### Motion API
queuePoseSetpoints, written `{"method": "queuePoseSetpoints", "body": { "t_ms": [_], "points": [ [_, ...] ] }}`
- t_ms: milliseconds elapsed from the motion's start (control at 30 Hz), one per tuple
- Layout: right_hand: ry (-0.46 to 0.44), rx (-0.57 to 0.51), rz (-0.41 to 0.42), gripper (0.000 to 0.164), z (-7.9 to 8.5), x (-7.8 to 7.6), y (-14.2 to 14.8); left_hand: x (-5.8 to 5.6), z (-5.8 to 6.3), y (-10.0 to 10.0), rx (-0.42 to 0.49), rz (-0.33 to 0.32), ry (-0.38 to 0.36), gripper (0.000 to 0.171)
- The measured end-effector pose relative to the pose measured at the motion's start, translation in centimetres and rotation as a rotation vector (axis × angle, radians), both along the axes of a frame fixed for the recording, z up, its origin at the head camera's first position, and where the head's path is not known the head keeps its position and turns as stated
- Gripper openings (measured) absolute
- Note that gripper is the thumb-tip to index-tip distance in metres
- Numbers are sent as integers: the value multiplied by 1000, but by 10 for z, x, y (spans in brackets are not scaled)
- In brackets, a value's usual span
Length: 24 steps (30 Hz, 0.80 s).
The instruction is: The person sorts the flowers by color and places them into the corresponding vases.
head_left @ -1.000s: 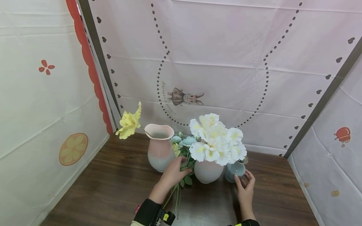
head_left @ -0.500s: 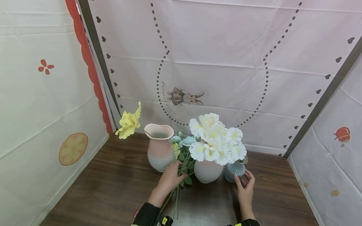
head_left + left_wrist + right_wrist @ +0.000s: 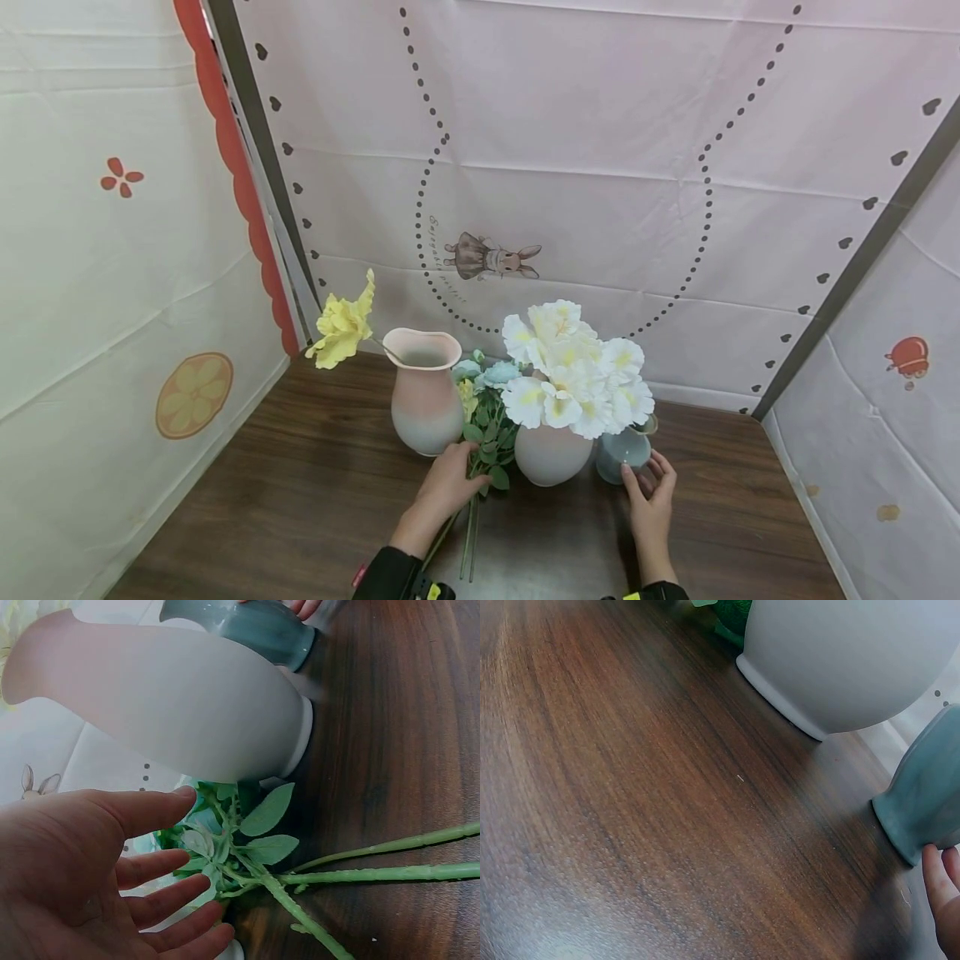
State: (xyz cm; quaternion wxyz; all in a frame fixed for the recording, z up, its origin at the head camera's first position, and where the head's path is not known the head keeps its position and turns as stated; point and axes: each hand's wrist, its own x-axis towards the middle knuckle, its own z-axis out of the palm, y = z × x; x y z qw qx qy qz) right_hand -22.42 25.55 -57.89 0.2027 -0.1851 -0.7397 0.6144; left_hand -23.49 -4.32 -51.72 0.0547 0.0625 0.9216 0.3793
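My left hand (image 3: 448,483) is beside the leafy green stems (image 3: 474,521) of a bunch lying on the table. In the left wrist view its thumb and fingers are spread apart near the leaves (image 3: 268,810), with nothing gripped. Pale blue flowers (image 3: 498,374) top the bunch, between two vases. My right hand (image 3: 654,504) holds the small blue-green vase (image 3: 624,454) low down, thumb in front and fingers at its right side. That vase stands upright on the table. Next to it, a round pinkish-grey vase (image 3: 552,458) bears large white flowers (image 3: 577,375).
At the left stands a taller pink-and-grey vase (image 3: 426,400) with a ruffled mouth. One yellow flower (image 3: 343,325) leans out of it to the left. Printed white cloth walls (image 3: 585,208) enclose the dark wooden table (image 3: 315,492) at the back and sides.
My left hand has drawn back a little, down and left along the stems, uncovering more leaves. The right hand and the vases have stayed in place.
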Motion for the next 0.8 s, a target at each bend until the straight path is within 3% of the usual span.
{"method": "queuePoseSetpoints", "body": {
  "t_ms": [800],
  "points": [
    [36,-1,-14,62,-1,1,0,4,-15,-6,59,-9,-48,54]
  ]
}}
